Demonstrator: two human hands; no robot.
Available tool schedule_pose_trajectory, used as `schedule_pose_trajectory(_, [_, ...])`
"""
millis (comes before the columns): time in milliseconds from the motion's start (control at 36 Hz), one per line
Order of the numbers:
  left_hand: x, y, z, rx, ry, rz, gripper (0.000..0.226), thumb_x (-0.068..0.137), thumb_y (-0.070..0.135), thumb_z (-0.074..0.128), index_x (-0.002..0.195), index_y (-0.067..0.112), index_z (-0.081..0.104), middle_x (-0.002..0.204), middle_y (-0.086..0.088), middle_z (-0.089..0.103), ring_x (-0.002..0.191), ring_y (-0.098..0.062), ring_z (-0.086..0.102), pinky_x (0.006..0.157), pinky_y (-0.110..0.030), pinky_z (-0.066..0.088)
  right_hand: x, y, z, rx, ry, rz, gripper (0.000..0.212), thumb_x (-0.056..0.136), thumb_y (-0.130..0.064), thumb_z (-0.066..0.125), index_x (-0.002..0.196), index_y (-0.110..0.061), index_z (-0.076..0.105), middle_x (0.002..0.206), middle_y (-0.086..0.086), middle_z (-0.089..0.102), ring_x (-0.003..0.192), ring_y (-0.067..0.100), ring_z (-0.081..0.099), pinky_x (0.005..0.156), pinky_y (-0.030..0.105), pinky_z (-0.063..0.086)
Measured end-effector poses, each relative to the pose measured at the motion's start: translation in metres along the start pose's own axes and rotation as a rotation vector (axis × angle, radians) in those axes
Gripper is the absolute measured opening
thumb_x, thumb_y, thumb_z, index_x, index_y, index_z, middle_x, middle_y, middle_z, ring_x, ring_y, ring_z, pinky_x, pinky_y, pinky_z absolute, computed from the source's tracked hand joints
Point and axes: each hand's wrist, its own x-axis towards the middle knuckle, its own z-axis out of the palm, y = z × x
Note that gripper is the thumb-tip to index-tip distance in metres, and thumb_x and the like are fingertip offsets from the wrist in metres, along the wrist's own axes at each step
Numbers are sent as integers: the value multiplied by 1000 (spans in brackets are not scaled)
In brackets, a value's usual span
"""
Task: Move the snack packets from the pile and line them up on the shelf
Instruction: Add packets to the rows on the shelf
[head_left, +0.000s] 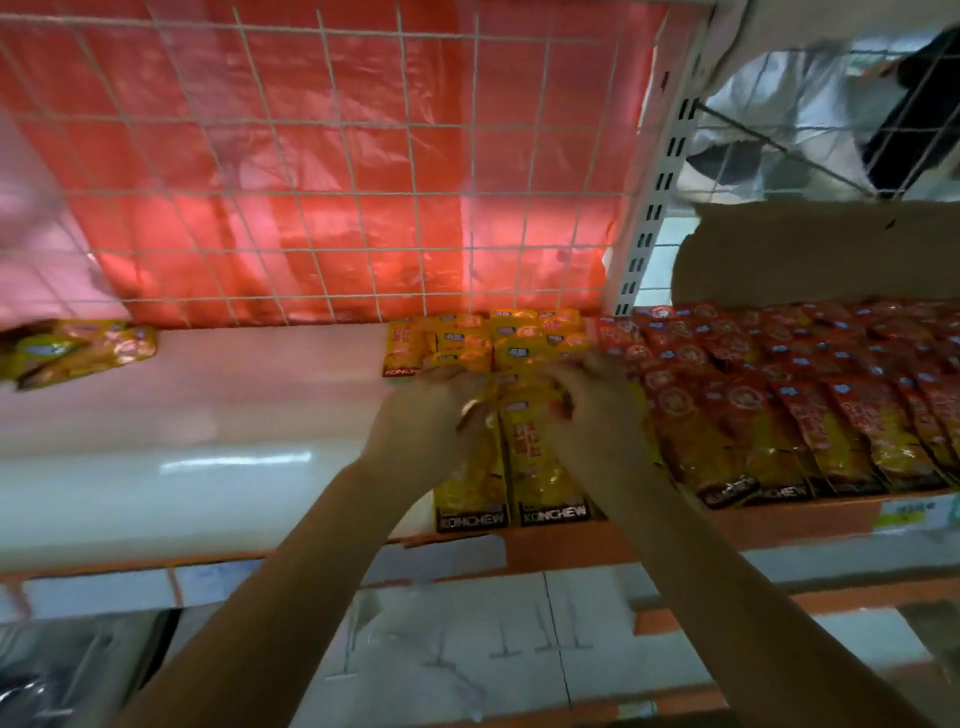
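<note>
head view: both hands, left hand (436, 410) and right hand (592, 405), pinch yellow packets (540, 467) together, squaring them beside the red rows (779, 395) to their right.

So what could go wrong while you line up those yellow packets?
The front yellow packets lie right at the shelf edge, so a nudge from either hand might tip them off. They also lie against the red packets, so the rows might mix. The leftover pile sits loose and could slide.
</note>
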Motion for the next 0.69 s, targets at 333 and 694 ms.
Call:
schedule_pose_trajectory(333, [-97,-174,-94,137,100,-332,26,88,20,61,110,10,69,110,-10,69,101,-30,63,85,-36,49,38,-179,142,-9,-296,-280,37,84,-3,51,117,-16,63,118,5,58,115,23,46,90,26,35])
schedule_pose_trajectory(694, [-170,-386,-191,195,145,-744,32,87,22,49,110,4,62,104,-22,61,96,-40,56,77,-44,45,79,-353,294,38,-336,-295,37,88,-7,45,124,-12,53,129,10,48,119,32,44,97,36,38])
